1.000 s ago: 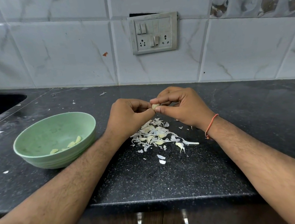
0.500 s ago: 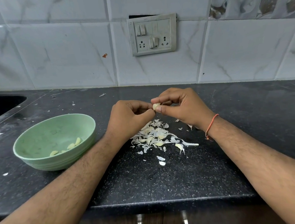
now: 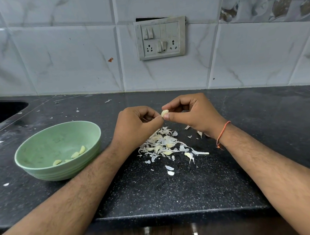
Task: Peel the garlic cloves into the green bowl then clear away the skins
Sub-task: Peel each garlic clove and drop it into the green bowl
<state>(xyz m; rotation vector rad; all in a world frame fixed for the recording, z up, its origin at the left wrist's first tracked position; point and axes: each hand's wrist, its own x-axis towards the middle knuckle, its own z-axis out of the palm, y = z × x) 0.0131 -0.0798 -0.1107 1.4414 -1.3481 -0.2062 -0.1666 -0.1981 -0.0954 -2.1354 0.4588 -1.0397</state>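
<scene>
Garlic clove pinched by right hand, touching left hand.

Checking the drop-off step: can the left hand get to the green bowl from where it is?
Probably yes. The green bowl sits open on the counter just to the left of the left hand, with nothing standing between them. The garlic clove is pinched by the right hand, with the left hand's fingertips at it.
</scene>
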